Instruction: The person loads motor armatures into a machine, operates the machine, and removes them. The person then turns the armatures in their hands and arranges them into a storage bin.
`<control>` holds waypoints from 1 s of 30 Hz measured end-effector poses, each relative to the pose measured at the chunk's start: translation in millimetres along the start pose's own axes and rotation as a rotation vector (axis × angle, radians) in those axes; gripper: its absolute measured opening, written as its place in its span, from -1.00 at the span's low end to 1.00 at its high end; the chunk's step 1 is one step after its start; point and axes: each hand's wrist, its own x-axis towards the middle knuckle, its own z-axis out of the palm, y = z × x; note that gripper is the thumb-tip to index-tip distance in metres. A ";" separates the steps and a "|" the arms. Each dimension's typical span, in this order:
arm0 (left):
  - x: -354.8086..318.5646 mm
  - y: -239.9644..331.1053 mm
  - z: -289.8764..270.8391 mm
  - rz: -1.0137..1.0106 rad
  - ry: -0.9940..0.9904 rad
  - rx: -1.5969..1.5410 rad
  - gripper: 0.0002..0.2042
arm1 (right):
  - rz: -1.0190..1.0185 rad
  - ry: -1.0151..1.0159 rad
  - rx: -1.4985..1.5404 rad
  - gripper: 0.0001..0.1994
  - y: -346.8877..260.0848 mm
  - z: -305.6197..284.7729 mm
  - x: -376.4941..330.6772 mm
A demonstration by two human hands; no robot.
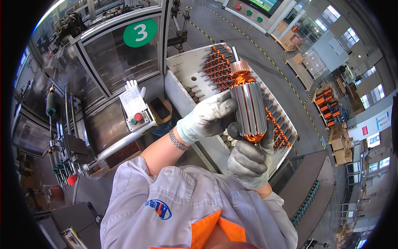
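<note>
Both gloved hands grip one rotor (250, 106), a ridged steel cylinder with orange copper wire at its ends, held up in front of the chest and above a white bin (181, 66). The left hand (210, 115) presses its fingers against the cylinder's left side, while the right hand (250, 159) is closed around the lower end, its thumb on the left. The rotor stands nearly upright, its copper collar and bare shaft at the top. Beneath it, more rotors (217, 66) lie in rows inside the bin. A metal-band watch (178, 141) circles the left wrist. Left of the bin, a sheet of paper (133, 99) lies beside red and green buttons (137, 118), near a dark flat object (160, 108). Farther left, a machine door carries a round green sign (131, 40).
</note>
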 end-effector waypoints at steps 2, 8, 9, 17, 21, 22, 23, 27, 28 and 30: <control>1.5 2.3 -3.6 0.004 -0.008 -0.016 -0.38 | 0.057 -0.120 0.109 -0.10 -1.8 -6.6 4.1; 0.9 6.0 -9.1 0.000 0.034 0.008 -0.29 | 0.134 -0.205 0.137 -0.44 2.5 -3.1 17.1; 2.3 5.0 -7.9 0.026 0.022 0.019 -0.25 | 0.137 -0.204 0.137 -0.44 3.0 -2.5 18.2; -9.1 17.3 2.1 0.096 0.129 0.105 -0.17 | 0.176 -0.117 0.000 -0.33 16.2 -5.3 29.8; -22.1 25.7 3.2 0.128 0.250 0.072 -0.17 | 0.201 -0.040 -0.023 -0.36 24.8 -2.6 43.0; -25.5 29.1 3.8 0.133 0.252 0.076 -0.17 | 0.206 -0.042 -0.024 -0.36 26.7 -2.6 46.3; -29.1 33.1 4.7 0.142 0.284 0.098 -0.21 | 0.210 0.006 -0.060 -0.36 28.5 -2.8 49.5; -47.0 56.0 -10.3 0.084 0.306 0.207 -0.29 | 0.169 0.241 -0.371 -0.36 34.0 -14.1 61.8; -47.6 60.0 -4.0 0.193 0.359 0.275 -0.33 | 0.108 0.364 -0.549 -0.38 35.1 -13.4 65.7; -53.5 72.2 -8.8 0.217 0.388 0.352 -0.47 | -0.201 0.640 -0.871 -0.37 57.1 -16.1 80.9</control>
